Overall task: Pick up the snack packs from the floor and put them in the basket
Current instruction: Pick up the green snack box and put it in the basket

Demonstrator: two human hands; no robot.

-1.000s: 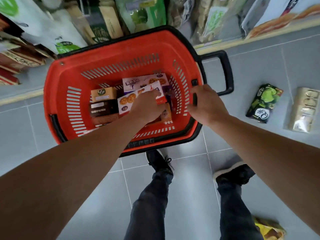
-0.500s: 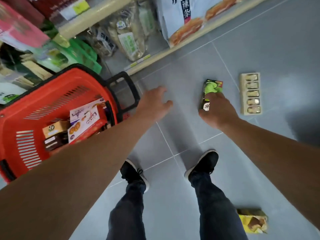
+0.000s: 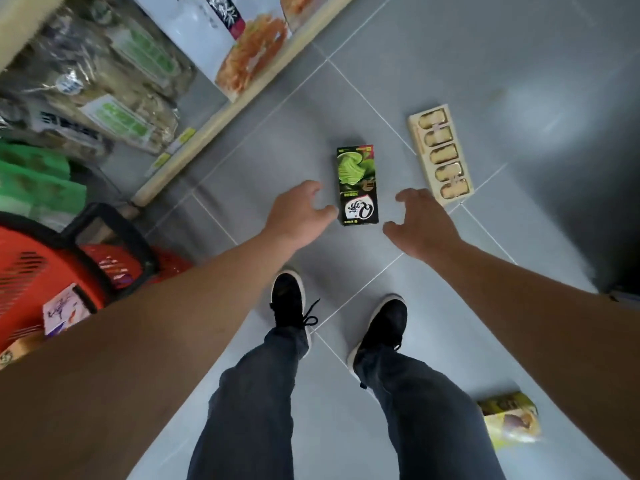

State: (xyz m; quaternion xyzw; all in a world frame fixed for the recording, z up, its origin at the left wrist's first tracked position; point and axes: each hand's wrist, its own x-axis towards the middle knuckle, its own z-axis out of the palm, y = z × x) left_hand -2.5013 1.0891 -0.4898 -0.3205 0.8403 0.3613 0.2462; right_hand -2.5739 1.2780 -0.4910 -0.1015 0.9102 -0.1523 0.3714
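Note:
A black and green snack box [image 3: 357,184] lies flat on the grey floor tiles between my hands. My left hand [image 3: 298,213] hovers just left of its lower end, fingers spread, holding nothing. My right hand [image 3: 423,223] is open too, a little to the right of the box and apart from it. A cream pack with several biscuits [image 3: 440,154] lies beyond my right hand. A yellow pack [image 3: 509,420] rests on the floor at the lower right. The red basket [image 3: 24,258] stands at the left edge with several boxes inside.
A low shelf [image 3: 221,112] with bagged goods runs diagonally along the upper left. My two black shoes [image 3: 288,299] stand on the tiles below the hands. The basket's black handle [image 3: 114,233] points toward the shelf edge.
The view swung right, away from the basket. My left hand left the basket and came over beside the green box. My right hand moved off the box's top to its right side.

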